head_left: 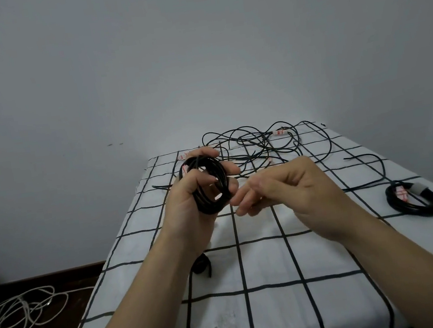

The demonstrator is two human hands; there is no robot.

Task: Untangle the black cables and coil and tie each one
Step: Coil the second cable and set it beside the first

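**One Coil in the Hand, Ready for Its Tie**

The person's left hand [194, 194] holds a round coil of black cable [211, 206] up above the checked cloth [265, 262]. The thumb goes through the ring and the fingers wrap round the outside, so the loops sit snug together. The right hand [288, 187] is just beside the coil, at its 3 o'clock. Its fingers [243, 201] are bent and point at the coil, but it is not clear if they pinch a cable end or hold nothing.

At 12 o'clock on the cloth lies the messy tangle of black cables [255, 144], not yet sorted. At 3 o'clock on the cloth sits a finished coil [418, 210] with a band round it. A short black strap [203, 267] lies on the cloth below the left wrist, at 6 o'clock from the held coil. It looks like it could be a tie.

The step now seems to be tying this coil. To do it well, the left hand should squeeze all the loops flat and even, so none pops out. The right hand should tuck in the loose end, then wrap the tie tight round one side of the ring. If the left hand lets go too soon, the loops may spring open and mix up again.
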